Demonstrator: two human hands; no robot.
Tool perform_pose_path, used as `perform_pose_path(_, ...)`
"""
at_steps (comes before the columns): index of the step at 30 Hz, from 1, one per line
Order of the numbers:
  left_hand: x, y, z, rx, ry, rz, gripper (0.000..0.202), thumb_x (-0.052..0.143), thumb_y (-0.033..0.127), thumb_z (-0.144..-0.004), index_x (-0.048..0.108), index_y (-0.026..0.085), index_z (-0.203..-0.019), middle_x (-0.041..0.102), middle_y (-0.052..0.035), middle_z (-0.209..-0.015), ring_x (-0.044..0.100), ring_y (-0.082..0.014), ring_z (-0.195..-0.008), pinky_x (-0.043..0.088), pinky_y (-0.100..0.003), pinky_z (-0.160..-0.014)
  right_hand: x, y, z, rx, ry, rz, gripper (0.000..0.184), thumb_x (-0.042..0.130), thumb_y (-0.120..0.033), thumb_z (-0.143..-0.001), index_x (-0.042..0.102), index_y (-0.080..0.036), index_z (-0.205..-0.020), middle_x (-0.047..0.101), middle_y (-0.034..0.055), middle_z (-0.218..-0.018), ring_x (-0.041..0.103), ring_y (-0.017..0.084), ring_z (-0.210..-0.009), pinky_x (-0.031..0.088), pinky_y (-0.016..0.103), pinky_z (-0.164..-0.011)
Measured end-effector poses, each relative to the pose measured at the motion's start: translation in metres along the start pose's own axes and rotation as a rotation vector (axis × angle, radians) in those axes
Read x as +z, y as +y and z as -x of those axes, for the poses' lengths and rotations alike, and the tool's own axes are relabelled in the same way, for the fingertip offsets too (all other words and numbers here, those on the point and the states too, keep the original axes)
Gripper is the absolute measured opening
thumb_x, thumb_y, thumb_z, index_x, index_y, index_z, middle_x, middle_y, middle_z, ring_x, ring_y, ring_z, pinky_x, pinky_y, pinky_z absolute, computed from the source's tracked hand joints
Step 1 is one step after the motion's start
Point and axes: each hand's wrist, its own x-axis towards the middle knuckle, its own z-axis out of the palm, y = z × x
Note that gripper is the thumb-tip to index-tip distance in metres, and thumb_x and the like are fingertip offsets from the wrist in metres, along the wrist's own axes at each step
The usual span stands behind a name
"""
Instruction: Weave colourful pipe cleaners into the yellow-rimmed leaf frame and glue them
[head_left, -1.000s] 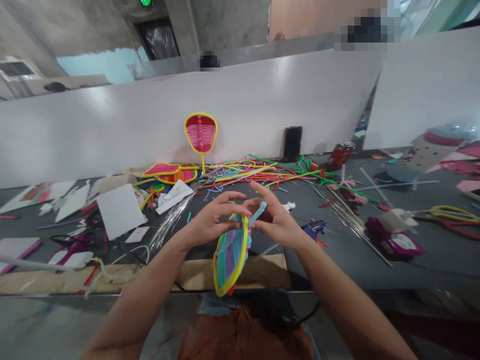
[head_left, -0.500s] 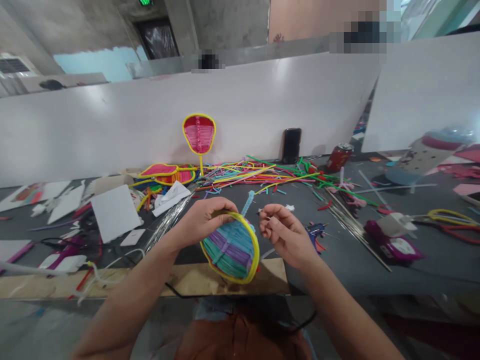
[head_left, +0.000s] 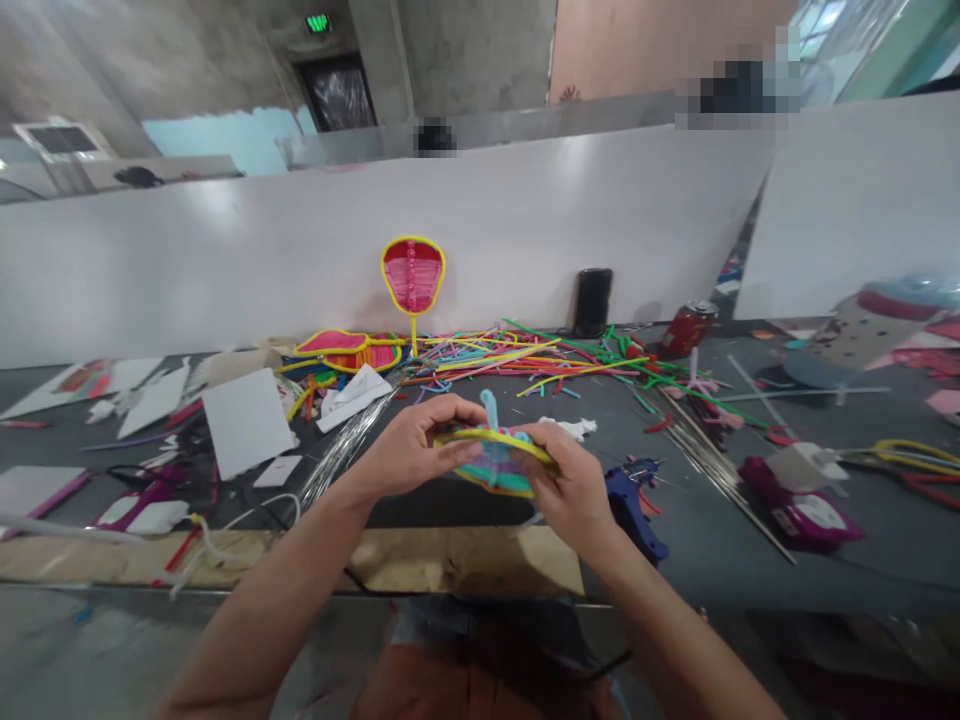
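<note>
Between my hands is a yellow-rimmed pipe-cleaner panel (head_left: 495, 474), filled with teal and purple strands and now seen nearly edge-on. A light blue fuzzy stem (head_left: 490, 408) sticks up from it. My left hand (head_left: 426, 445) is closed on the panel's left edge, thumb on the near side. My right hand (head_left: 574, 480) pinches its right edge; part of the panel is hidden behind the fingers. Just right of that hand, a blue glue gun (head_left: 634, 512) lies on the table. Crumpled white tissue (head_left: 576, 429) lies behind the right hand.
Loose coloured pipe cleaners (head_left: 495, 355) lie along the back. A pink yellow-rimmed piece (head_left: 412, 275) stands on a yellow stem. A phone (head_left: 592, 302) leans on the white divider (head_left: 300, 240), near a red can (head_left: 688, 328). Silvery wires (head_left: 337, 440) lie left, a white card (head_left: 247, 423) beyond.
My right hand has moved left and taken hold of the panel's right edge. The panel has been lifted and tipped from face-on to nearly edge-on. The glue gun shows more now.
</note>
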Motion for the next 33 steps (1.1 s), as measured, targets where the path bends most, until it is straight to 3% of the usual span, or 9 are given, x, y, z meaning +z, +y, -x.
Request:
perform_pose_path(6, -0.002, -0.003, 0.010, -0.016, -0.035, 0.054, 0.030, 0.060, 0.041, -0.084, 0.066, 0.014, -0.095, 0.065, -0.0077, -0.096, 0.059, -0.0182, -0.088, 0.046, -0.028, -0.078, 0.002, 0.002, -0.002, -0.188, 0.029, 0.088, 0.019, 0.050, -0.010, -0.089, 0.061, -0.023, -0.099, 0.069, 0.0048, -0.088, 0.063, 0.018, -0.082, 0.050, 0.031, -0.073)
perform_pose_path(12, -0.001, -0.009, 0.017, -0.040, -0.042, 0.083, 0.024, 0.065, 0.038, -0.081, 0.066, 0.015, -0.089, 0.066, -0.0072, -0.096, 0.061, -0.0196, -0.093, 0.045, -0.030, -0.084, 0.006, -0.001, 0.002, -0.182, -0.016, 0.077, 0.022, 0.050, -0.010, -0.088, 0.062, -0.025, -0.101, 0.070, 0.0051, -0.090, 0.062, 0.020, -0.082, 0.050, 0.034, -0.074)
perform_pose_path(21, 0.001, -0.005, 0.021, -0.123, -0.025, 0.088, 0.026, 0.067, 0.038, -0.077, 0.063, 0.014, -0.086, 0.066, -0.0069, -0.092, 0.061, -0.0190, -0.089, 0.047, -0.029, -0.078, 0.009, -0.003, 0.001, -0.192, -0.057, 0.073, 0.022, 0.049, -0.010, -0.089, 0.061, -0.024, -0.100, 0.069, 0.0052, -0.089, 0.061, 0.019, -0.081, 0.050, 0.033, -0.073)
perform_pose_path(33, 0.001, -0.008, 0.024, -0.126, -0.018, 0.058, 0.028, 0.067, 0.040, -0.076, 0.062, 0.015, -0.085, 0.066, -0.0067, -0.090, 0.060, -0.0199, -0.089, 0.047, -0.028, -0.076, 0.011, -0.003, 0.000, -0.187, -0.074, 0.081, 0.023, 0.047, -0.010, -0.090, 0.062, -0.025, -0.100, 0.069, 0.0056, -0.090, 0.061, 0.019, -0.082, 0.051, 0.034, -0.073)
